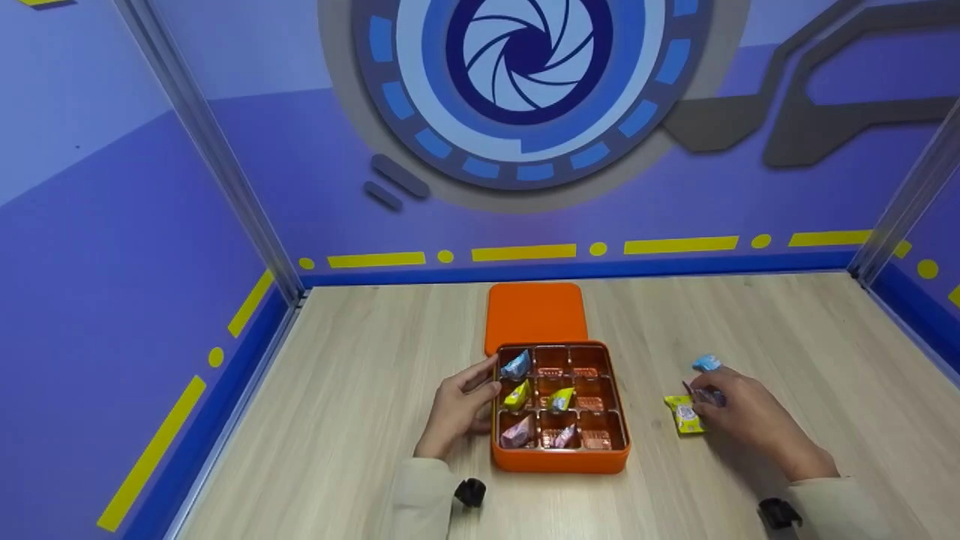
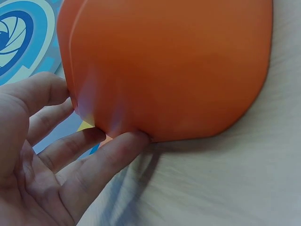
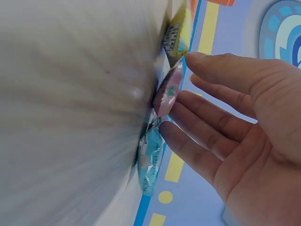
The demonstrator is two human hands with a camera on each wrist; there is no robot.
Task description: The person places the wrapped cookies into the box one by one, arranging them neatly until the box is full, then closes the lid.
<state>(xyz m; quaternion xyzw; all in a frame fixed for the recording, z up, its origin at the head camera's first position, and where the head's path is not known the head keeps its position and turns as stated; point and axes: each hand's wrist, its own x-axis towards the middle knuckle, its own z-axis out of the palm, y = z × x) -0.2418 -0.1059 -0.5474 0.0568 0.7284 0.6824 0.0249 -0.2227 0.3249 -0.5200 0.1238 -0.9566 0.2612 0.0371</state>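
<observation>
An orange box [image 1: 559,461] with a divided tray stands on the table. My left hand [image 1: 456,409] rests on its left side, thumb on the rim; in the left wrist view the fingertips touch the orange wall [image 2: 178,70]. The left column holds a blue candy [image 1: 515,365], a yellow candy [image 1: 517,395] and a pink candy [image 1: 516,433], back to front. In the middle column lie another yellow candy [image 1: 560,400] and a pink one [image 1: 564,436]. My right hand [image 1: 754,416] pinches a pink wrapped candy [image 3: 168,92] on the table, between a yellow candy [image 1: 685,416] and a blue candy [image 3: 150,160].
An orange lid [image 1: 536,315] lies flat behind the box. Purple panels [image 1: 247,172] enclose the back and sides of the wooden table [image 1: 337,420]. The box's right column [image 1: 596,435] shows bare compartments.
</observation>
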